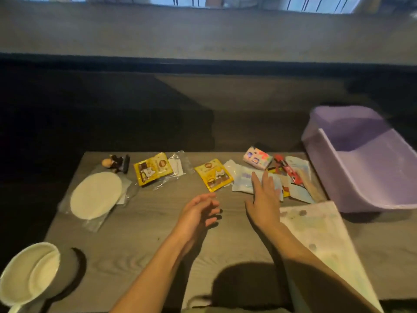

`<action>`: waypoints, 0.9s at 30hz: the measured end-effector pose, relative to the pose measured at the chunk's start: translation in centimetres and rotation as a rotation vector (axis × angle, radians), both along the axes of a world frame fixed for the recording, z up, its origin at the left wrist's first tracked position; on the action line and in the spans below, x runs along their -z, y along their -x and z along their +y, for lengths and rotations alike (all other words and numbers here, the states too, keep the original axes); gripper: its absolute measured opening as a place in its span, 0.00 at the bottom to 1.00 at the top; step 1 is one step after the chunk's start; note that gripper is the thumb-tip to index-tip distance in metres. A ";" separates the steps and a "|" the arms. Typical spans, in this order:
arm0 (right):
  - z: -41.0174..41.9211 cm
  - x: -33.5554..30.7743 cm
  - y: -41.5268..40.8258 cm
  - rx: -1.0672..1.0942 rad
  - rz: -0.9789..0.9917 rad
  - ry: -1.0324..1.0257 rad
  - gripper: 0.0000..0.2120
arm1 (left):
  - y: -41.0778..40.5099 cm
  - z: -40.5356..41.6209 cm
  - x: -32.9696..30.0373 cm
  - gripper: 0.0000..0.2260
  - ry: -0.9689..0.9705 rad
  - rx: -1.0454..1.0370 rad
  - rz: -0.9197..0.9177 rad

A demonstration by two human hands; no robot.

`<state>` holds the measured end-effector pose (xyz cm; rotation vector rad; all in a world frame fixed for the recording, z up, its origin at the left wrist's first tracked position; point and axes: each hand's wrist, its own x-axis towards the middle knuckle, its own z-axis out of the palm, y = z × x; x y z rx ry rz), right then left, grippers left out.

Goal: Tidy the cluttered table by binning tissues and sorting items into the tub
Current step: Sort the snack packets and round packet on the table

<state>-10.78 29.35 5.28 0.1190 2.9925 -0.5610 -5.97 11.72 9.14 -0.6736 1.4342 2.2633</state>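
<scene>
Grey wood-grain table (pixel 140 233) filling the lower half of the frame, its contents lying as follows; lilac plastic tub (pixel 370 177) sitting at the right edge of the frame, tilted, nothing visible inside it; white round bin (pixel 27 274) standing at the lower left corner; right hand (pixel 265 199) reaching up the frame just right of centre, fingers spread and flat, fingertips lying on a pale blue-white packet (pixel 244 179), nothing pinched; left hand (pixel 198 213) hovering at centre frame, fingers loosely curled and slightly apart, holding nothing; yellow sachet (pixel 213 173) lying just above the left hand, beside the pale packet; second yellow sachet (pixel 153 171) lying left of centre, overlapping a clear wrapper (pixel 178 163); pink tissue pack (pixel 257 158) sitting above the right hand; red wrapper (pixel 287 168) lying in the heap between tissue pack and tub, other items there too blurred to tell; white round pad (pixel 96 195) in clear film lying at middle left; small dark figurine (pixel 116 163) lying just above it; pale patterned sheet (pixel 320 240) lying at lower right, partly under the right forearm.
</scene>
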 end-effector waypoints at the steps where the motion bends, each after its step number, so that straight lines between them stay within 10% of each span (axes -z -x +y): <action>1: -0.2 0.3 0.8 0.001 -0.024 -0.047 0.31 | 0.6 -0.7 0.3 0.09 -0.018 0.002 -0.015; 7: -0.4 -0.2 1.5 -0.051 0.010 -0.226 0.23 | 2.0 -1.8 1.9 0.11 -0.104 -0.016 -0.104; 14: -4.8 -4.5 -3.3 0.051 0.002 0.627 0.21 | 2.8 -0.5 1.5 0.28 -0.400 0.086 -0.077; 21: -8.5 -3.9 -1.8 -0.091 -0.062 0.579 0.15 | 1.9 -3.6 2.1 0.19 -0.279 -0.002 -0.067; 27: -9.2 0.4 4.5 -0.295 -0.141 -0.009 0.28 | 0.2 -8.2 2.6 0.16 -0.305 -0.113 -0.165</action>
